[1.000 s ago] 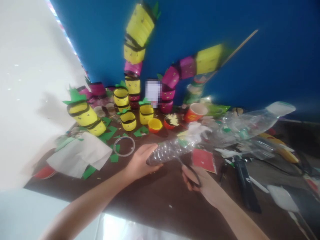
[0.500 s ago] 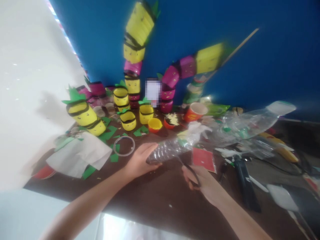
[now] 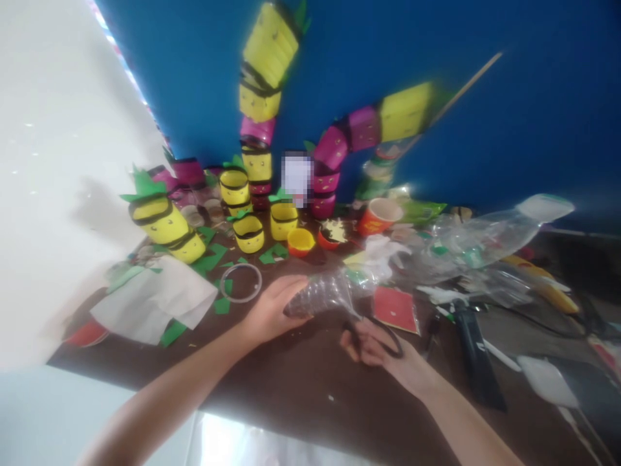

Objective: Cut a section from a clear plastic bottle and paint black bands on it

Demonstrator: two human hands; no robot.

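My left hand (image 3: 277, 309) is closed round the near end of a clear, ribbed plastic bottle (image 3: 330, 290) lying on its side above the brown table. In my right hand (image 3: 378, 343) is a pair of scissors (image 3: 392, 342) with dark handles, fingers in the loops. The handles are spread apart, and the blades meet the bottle's lower side; their tips are hidden by the plastic. A red square packet (image 3: 395, 309) lies just beyond my right hand. Left of my left hand is a clear plastic ring (image 3: 241, 283).
Yellow cups with faces (image 3: 248, 234) and a paper cup (image 3: 380, 217) stand at the back. White paper (image 3: 160, 298) and green scraps lie left. Clear bottles (image 3: 509, 243), a black-handled tool (image 3: 478, 362) and a yellow tool (image 3: 543, 285) crowd the right.
The scissors' handles have spread wider and my right hand has turned, its fingers shifting slightly left. My left hand keeps its grip on the bottle.
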